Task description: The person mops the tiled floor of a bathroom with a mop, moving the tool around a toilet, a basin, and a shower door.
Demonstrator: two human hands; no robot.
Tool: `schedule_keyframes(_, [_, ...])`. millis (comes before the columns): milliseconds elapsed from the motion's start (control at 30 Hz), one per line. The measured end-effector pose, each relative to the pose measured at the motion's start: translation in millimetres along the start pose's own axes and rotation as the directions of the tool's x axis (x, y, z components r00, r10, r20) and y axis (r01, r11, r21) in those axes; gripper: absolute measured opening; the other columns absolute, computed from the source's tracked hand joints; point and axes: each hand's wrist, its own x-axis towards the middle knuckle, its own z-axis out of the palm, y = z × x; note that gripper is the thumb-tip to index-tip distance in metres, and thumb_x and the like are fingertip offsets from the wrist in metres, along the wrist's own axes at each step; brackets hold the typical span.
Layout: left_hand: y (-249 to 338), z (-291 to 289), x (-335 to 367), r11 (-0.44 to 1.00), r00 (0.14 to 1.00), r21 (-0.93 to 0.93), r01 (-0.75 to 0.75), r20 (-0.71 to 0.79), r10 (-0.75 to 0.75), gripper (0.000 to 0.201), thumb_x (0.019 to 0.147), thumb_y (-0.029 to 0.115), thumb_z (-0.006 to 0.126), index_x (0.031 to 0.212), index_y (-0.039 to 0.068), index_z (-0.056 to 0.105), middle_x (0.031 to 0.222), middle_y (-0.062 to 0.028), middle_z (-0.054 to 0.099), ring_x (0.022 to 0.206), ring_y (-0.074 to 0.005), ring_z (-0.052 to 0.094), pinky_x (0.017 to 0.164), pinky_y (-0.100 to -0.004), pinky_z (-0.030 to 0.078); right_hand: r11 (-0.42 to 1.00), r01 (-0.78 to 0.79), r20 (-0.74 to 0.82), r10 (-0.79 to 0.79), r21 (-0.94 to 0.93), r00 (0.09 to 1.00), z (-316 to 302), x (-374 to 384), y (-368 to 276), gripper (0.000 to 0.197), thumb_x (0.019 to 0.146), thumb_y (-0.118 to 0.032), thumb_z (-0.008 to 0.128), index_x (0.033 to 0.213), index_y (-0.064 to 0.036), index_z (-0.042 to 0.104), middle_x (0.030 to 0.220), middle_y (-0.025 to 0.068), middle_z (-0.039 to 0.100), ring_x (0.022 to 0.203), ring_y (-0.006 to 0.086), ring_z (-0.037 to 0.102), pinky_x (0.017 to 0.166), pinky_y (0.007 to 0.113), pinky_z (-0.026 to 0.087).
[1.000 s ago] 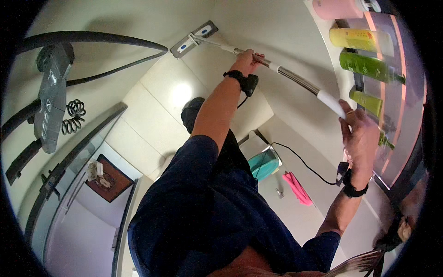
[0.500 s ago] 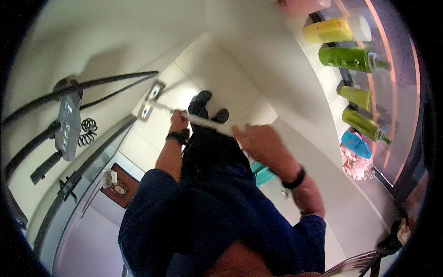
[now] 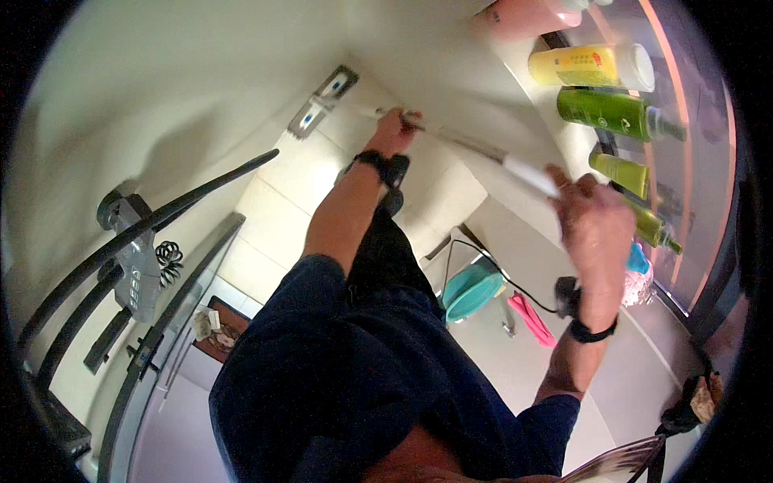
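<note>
A pale tiled shower stall (image 3: pixel 306 185) fills the view, with a dark curved door rail (image 3: pixel 145 229) at 9 o'clock. The left hand (image 3: pixel 394 129) is closed around the middle of a long-handled squeegee (image 3: pixel 459 145); its flat head (image 3: pixel 322 103) lies against the wall at 11 o'clock. The right hand (image 3: pixel 596 221), blurred, grips the white handle end at 2 o'clock. 4 bottles (image 3: pixel 616 113) line a shelf at 1 o'clock; a teal bowl (image 3: pixel 471 290) sits on the floor near centre.
</note>
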Motion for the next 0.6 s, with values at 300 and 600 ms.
schedule_keyframes(300, [12, -91, -49, 0.249, 0.640, 0.623, -0.742, 0.547, 0.539, 0.022, 0.094, 0.014, 0.048, 0.110, 0.002, 0.053, 0.091, -0.0118, 0.065, 0.072, -0.0233, 0.062, 0.069, -0.0333, 0.055, 0.941, 0.260, 0.084, -0.284, 0.218, 0.955, -19, 17, -30, 0.041, 0.072, -0.018, 0.068, 0.113, -0.0137, 0.066, 0.070, 0.0083, 0.057, 0.065, 0.0269, 0.062, 0.057, 0.039, 0.050])
schedule_keyframes(600, [60, -344, -130, 0.756, 0.888, 0.495, -0.428, 0.074, 0.454, 0.011, 0.093, 0.015, 0.051, 0.090, 0.004, 0.053, 0.082, -0.0072, 0.059, 0.081, -0.0177, 0.058, 0.081, -0.0298, 0.050, 0.790, 0.487, 0.050, -0.541, 0.373, 0.839, -18, -12, -171, 0.022, 0.085, -0.011, 0.058, 0.105, -0.0026, 0.060, 0.068, 0.0059, 0.058, 0.060, 0.0219, 0.063, 0.049, 0.035, 0.051])
